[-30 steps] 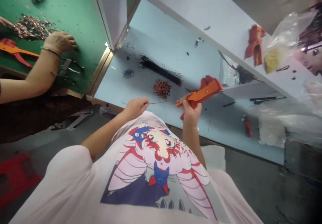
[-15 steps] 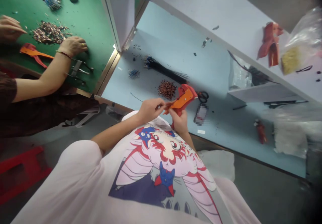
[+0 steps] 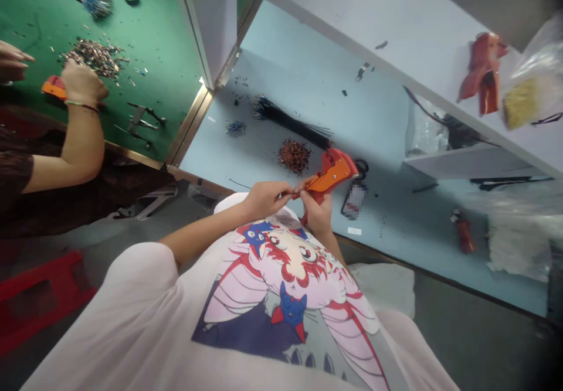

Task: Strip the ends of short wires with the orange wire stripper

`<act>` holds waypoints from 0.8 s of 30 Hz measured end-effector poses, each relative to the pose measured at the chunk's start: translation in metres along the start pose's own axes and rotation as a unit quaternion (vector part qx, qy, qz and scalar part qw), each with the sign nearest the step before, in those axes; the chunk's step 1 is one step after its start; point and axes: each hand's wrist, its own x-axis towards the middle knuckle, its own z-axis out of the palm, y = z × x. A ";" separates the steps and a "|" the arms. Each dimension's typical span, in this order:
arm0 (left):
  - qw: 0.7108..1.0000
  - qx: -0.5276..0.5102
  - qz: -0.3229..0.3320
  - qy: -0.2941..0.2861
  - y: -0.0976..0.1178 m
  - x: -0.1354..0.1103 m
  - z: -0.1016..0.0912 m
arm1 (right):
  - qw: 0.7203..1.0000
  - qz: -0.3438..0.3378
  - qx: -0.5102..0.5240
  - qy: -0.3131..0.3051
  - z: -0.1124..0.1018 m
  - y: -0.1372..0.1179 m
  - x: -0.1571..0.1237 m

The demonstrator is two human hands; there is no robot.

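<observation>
My right hand [image 3: 319, 210] is wrapped around the grips of a red and orange hand crimper [image 3: 329, 174], held over the table's near edge. Fingertips of my left hand [image 3: 269, 199] are pinched together at the crimper's near end; whatever they grip is too small to make out. Just beyond the tool lies a heap of small copper-coloured pieces [image 3: 294, 156]. A bundle of black wires [image 3: 292, 122] stretches behind that heap. To its left is a small pile of blue and silver bits [image 3: 236, 128], with a single thin wire [image 3: 237, 183] nearer me.
Black-handled scissors [image 3: 361, 169] and a blurred-out item [image 3: 354, 200] lie right of the crimper. A white shelf [image 3: 373, 21] overhangs the blue table [image 3: 264, 45]. A co-worker's hand [image 3: 83, 80] works at the green table [image 3: 158, 45] on the left.
My hands and the crimper have shifted slightly right, and my left fingertips now meet at its near end. The co-worker's hand has moved left, over the orange tool there.
</observation>
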 end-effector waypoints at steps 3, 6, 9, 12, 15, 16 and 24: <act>1.000 0.009 -0.009 0.008 -0.001 0.000 -0.001 | 0.999 0.009 0.041 0.017 -0.005 -0.002 0.004; 0.999 0.022 -0.026 0.023 -0.006 -0.001 0.000 | 0.995 0.006 0.083 0.046 -0.013 -0.004 0.008; 0.998 0.031 -0.055 0.029 -0.013 -0.003 0.000 | 0.992 -0.001 0.099 0.073 -0.023 -0.005 0.011; 0.996 0.032 -0.081 0.021 -0.021 -0.005 0.000 | 0.991 -0.006 0.094 0.100 -0.030 -0.005 0.014; 0.995 0.028 -0.092 0.013 -0.026 -0.007 0.000 | 0.989 -0.004 0.098 0.113 -0.033 -0.005 0.016; 0.995 0.029 -0.094 0.011 -0.027 -0.008 0.000 | 0.988 -0.001 0.101 0.114 -0.034 -0.004 0.016; 0.995 0.038 -0.091 -0.003 -0.029 -0.010 -0.002 | 0.983 0.017 0.139 0.115 -0.034 0.000 0.018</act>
